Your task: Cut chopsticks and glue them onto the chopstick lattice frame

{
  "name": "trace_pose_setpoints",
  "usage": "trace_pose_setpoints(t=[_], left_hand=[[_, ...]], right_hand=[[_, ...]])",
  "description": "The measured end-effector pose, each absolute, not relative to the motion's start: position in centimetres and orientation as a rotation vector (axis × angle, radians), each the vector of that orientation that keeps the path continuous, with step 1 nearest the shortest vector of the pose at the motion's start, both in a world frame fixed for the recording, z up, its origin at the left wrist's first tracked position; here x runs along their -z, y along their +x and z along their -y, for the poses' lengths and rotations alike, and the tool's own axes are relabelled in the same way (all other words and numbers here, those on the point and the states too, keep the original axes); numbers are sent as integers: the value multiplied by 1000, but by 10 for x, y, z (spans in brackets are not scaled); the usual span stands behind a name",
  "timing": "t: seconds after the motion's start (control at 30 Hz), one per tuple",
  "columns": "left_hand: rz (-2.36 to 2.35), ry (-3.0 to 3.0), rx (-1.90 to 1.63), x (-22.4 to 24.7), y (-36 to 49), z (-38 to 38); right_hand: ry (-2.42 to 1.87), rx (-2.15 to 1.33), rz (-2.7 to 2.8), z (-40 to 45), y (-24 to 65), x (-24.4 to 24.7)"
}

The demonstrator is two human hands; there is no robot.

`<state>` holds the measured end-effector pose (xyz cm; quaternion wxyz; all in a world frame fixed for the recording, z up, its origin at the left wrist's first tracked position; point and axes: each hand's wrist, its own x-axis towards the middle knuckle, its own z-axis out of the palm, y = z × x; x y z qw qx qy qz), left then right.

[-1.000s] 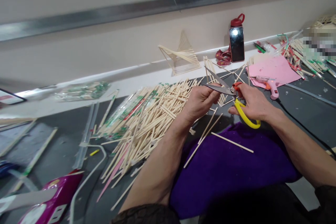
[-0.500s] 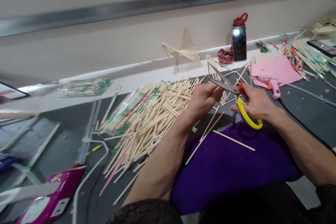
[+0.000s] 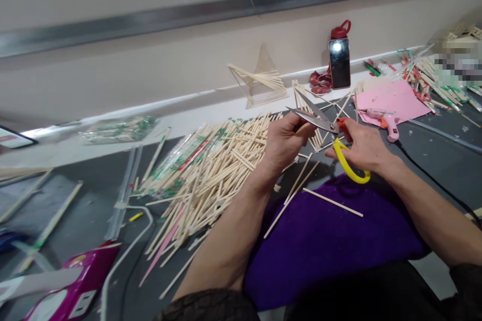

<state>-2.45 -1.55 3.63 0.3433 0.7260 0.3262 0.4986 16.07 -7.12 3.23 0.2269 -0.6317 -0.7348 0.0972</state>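
Yellow-handled scissors (image 3: 318, 121) are gripped in my right hand (image 3: 365, 145), their blades parted and pointing up and left. My left hand (image 3: 286, 138) is closed right beside the lower blade, the thumb and fingers pressed together; what they hold, if anything, is hidden. Behind both hands stands a frame of thin wooden sticks (image 3: 307, 105), partly covered by them. A few loose sticks (image 3: 333, 202) lie below on a purple cloth (image 3: 331, 246). To the left of my left hand spreads a big heap of wooden sticks (image 3: 222, 165).
A pink glue gun (image 3: 391, 124) rests by pink paper (image 3: 401, 98) at the right, its black cord trailing. A phone (image 3: 339, 62) leans against a red-capped bottle (image 3: 341, 30). A twisted stick model (image 3: 259, 80) stands near the wall. At lower left is a magenta device (image 3: 79, 281) with a white cord.
The whole view shifts slightly. The right hand and the scissors stay in nearly the same pose beside the left hand, with blades still parted.
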Motion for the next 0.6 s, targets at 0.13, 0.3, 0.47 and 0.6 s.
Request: trace_pose_setpoints(t=[0.13, 0.3, 0.47, 0.6], left_hand=[[-851, 1922, -1282, -31, -26, 14], [-776, 2024, -1236, -31, -31, 13], [-719, 2138, -1156, -40, -33, 14], [-702, 2229, -1152, -43, -33, 15]], right_hand=[[-1682, -202, 2065, 68, 163, -28], [-1609, -203, 2086, 67, 166, -26], [-1591, -322, 2088, 68, 165, -29], [-1622, -345, 2079, 69, 164, -32]])
